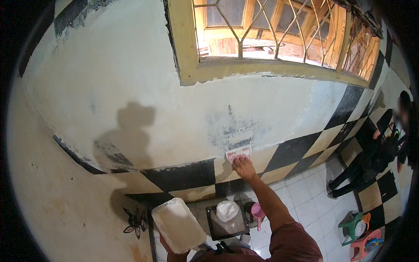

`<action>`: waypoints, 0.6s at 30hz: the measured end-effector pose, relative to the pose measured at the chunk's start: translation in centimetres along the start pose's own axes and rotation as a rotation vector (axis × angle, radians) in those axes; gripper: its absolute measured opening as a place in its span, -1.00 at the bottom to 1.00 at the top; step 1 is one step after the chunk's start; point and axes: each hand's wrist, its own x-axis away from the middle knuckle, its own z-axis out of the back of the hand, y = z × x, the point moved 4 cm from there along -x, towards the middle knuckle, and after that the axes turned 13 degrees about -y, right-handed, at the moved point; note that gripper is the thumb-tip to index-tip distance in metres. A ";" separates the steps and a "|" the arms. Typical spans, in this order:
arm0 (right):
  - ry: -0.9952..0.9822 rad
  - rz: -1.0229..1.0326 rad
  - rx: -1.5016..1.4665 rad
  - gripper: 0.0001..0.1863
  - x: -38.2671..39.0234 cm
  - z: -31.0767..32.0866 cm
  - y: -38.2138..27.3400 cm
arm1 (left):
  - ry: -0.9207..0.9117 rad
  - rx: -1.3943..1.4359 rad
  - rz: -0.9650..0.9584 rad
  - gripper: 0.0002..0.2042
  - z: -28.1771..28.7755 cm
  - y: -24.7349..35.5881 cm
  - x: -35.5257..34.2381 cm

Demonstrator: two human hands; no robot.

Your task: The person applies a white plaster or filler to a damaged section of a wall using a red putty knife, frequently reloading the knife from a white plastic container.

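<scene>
My right hand (242,168) grips a flat white-and-red scraper (237,153) against the wall (170,118), at the lower border of the white-coated area, just above the black and beige checks. Dark grey patches show through the coat above the scraper. My left hand (166,244), mostly hidden, holds a pale rectangular tray (179,222) smeared with off-white paste, at the lower middle of the view.
A barred window (187,72) is above. Below stand a dark-framed table (214,229) with a white bag (227,211), and a pink dipper (257,211). At right, a person (373,157) in dark clothes stands near green (349,229) and pink (360,249) stools.
</scene>
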 end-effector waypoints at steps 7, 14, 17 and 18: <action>0.117 -0.208 -0.226 -0.83 1.2 9.1 3.6 | -0.141 0.029 0.037 -0.24 3.1 -2.1 -0.4; 0.078 -0.288 -0.035 -0.92 -1.0 7.3 12.2 | -0.077 0.039 0.018 -0.32 -1.3 -3.8 -1.1; -0.153 -0.214 -0.133 -0.89 2.2 2.1 11.2 | -0.056 0.043 -0.001 -0.34 -2.4 -4.5 -1.0; -0.205 -0.222 -0.197 -0.86 3.3 1.6 10.2 | -0.051 0.049 -0.002 -0.34 -2.8 -4.5 -1.0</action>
